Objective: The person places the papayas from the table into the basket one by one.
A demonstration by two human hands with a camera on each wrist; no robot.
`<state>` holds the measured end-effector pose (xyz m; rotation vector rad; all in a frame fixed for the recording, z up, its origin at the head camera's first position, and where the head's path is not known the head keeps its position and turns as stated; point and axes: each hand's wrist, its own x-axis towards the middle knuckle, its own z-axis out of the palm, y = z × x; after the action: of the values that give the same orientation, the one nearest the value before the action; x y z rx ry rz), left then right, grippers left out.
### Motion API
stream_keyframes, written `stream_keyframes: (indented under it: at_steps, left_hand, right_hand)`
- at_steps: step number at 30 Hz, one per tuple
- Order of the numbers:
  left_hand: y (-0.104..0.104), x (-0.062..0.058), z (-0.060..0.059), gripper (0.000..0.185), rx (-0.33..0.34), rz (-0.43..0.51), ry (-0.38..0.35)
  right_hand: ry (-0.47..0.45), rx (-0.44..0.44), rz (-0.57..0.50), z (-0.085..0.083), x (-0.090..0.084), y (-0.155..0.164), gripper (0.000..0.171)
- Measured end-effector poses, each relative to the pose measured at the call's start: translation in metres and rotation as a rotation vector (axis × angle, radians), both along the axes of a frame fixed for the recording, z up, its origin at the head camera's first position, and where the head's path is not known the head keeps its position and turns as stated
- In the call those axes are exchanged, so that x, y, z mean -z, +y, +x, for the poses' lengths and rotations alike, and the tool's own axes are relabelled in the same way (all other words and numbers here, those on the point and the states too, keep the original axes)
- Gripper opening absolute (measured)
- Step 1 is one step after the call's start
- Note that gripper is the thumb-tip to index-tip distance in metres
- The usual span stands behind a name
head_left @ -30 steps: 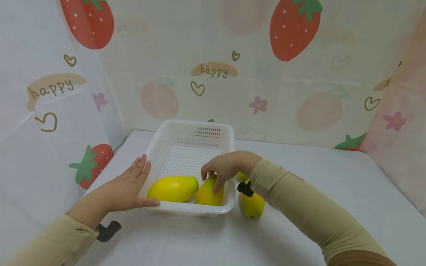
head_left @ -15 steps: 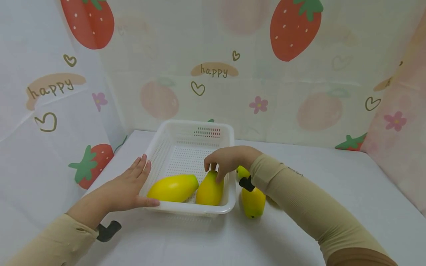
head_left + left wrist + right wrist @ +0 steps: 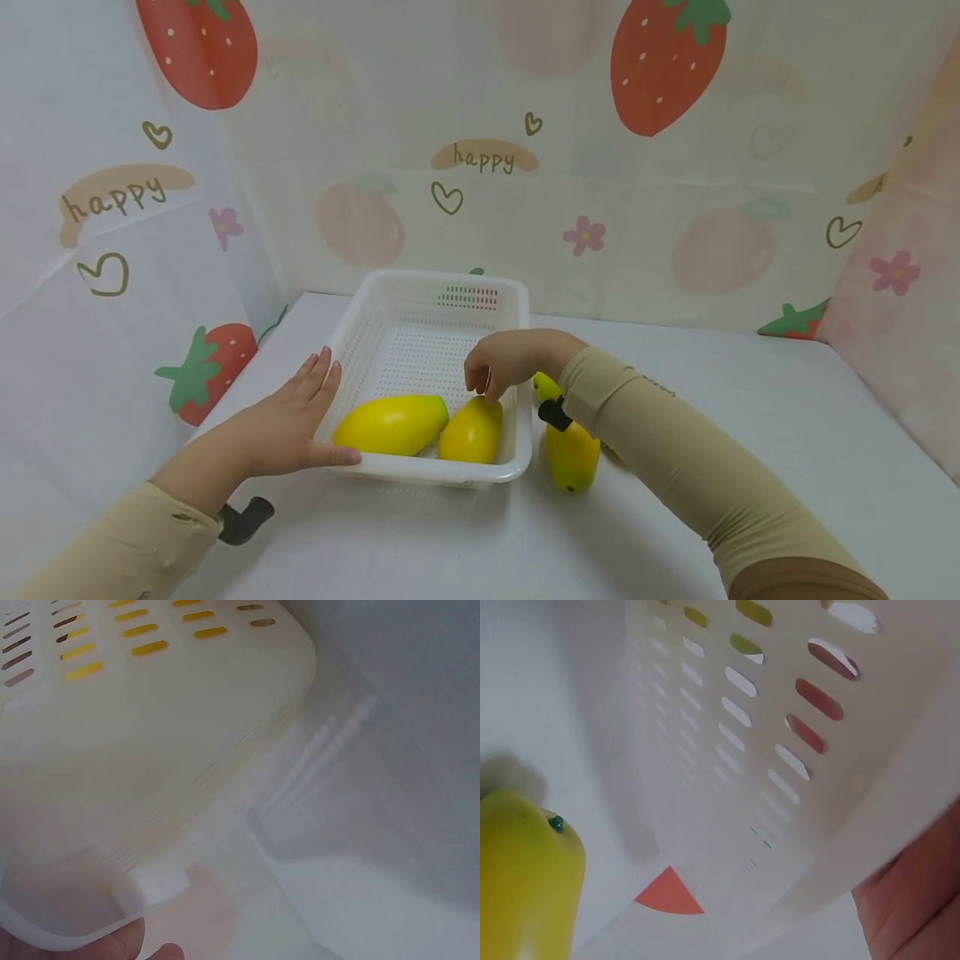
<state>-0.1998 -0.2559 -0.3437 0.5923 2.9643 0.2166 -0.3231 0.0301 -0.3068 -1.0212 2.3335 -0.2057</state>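
A white perforated basket (image 3: 501, 300) stands on the table, and two yellow mangoes lie side by side at its near end, one on the left (image 3: 390, 425) and one on the right (image 3: 471, 431). My left hand (image 3: 303, 408) rests flat against the basket's left wall, with the thumb along the front rim. My right hand (image 3: 486, 385) hovers over the basket's right side with loosely curled fingers, their tips at the far end of the right mango. In the left wrist view the basket's (image 3: 150, 712) rim fills the frame. The right wrist view shows the basket's wall (image 3: 780, 712).
A third mango (image 3: 572, 454) lies on the table just outside the basket's right wall, also seen as the mango (image 3: 525, 877) in the right wrist view. A further yellow fruit (image 3: 545, 386) peeks out behind my right wrist. Strawberry-print sheets wall in the white table (image 3: 750, 433).
My right hand has let the right mango settle flat in the basket and has lifted and drawn back to its far tip. The left hand has stayed put.
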Motion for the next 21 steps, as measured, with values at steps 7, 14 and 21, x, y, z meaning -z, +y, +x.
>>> stream_keyframes:
  at_steps: [7, 14, 21]
  left_hand:
    - [0.001, -0.001, 0.0, 0.123, -0.008, -0.002, -0.015]
    - [0.001, -0.002, 0.0, 0.123, -0.004, -0.004, -0.016]
    - [0.001, -0.002, -0.001, 0.123, -0.006, -0.014, -0.011]
  right_hand:
    - [-0.008, -0.008, -0.016, -0.002, 0.001, 0.002, 0.024]
    - [-0.069, 0.003, -0.094, -0.006, 0.0, 0.008, 0.023]
    - [-0.071, -0.01, -0.154, -0.008, -0.01, 0.017, 0.017]
